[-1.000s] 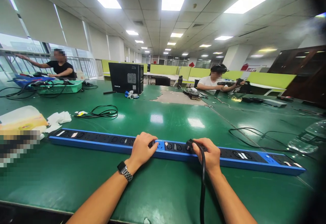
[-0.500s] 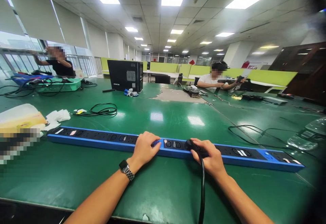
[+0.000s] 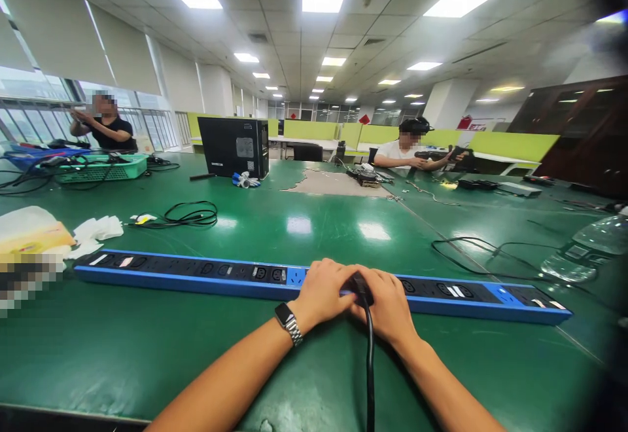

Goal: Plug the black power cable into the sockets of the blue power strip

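Observation:
A long blue and black power strip lies across the green table in front of me. A black plug sits at the strip's middle, its thick black cord running down toward me. My right hand is closed on the plug from the right. Just left of the plug, my left hand, with a watch on the wrist, is closed over the strip, thumb at the front side and fingers toward the back. Its fingertips meet the plug area and are partly hidden. Whether the plug is fully seated cannot be seen.
A coiled black cable lies behind the strip, white tissues at left. Farther back stand a black computer tower and a green basket. A clear bottle and loose cable are at right. Two people sit across the table.
My left hand has slid right along the strip, from clear of the plug to right beside it. My right hand stays on the plug. The view has shifted slightly.

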The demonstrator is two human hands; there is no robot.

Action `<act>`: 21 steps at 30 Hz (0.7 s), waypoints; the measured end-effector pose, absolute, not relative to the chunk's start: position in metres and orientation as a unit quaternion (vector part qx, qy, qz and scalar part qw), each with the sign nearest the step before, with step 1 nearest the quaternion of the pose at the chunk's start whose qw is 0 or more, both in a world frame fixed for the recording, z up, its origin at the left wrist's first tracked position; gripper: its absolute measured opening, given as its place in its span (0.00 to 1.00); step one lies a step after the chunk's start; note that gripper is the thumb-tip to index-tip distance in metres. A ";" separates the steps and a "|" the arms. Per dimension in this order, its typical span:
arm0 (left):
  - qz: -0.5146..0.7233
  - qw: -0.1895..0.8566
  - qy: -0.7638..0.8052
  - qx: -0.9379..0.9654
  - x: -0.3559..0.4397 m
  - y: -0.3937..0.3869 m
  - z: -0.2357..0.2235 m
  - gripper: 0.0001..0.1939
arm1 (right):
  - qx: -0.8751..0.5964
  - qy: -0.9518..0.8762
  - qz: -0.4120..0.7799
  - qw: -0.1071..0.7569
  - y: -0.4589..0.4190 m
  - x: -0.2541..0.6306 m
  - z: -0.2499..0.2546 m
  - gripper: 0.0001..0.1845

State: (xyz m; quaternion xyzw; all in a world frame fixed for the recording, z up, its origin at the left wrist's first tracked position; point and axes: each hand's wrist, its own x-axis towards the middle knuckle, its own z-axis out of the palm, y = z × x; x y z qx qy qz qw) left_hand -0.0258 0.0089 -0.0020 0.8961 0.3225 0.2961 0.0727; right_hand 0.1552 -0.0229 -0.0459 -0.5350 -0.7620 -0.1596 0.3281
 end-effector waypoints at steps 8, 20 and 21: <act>0.346 0.129 0.344 0.863 -0.002 0.011 -0.001 0.18 | -0.549 -0.753 -0.160 0.325 -0.024 0.153 -0.044 0.19; 0.431 0.184 0.412 0.781 -0.116 0.035 0.009 0.17 | -0.548 -0.740 -0.185 0.344 -0.019 0.156 -0.055 0.27; 0.409 0.193 0.412 0.791 -0.124 0.036 0.002 0.17 | -0.549 -0.740 -0.183 0.343 -0.020 0.155 -0.055 0.27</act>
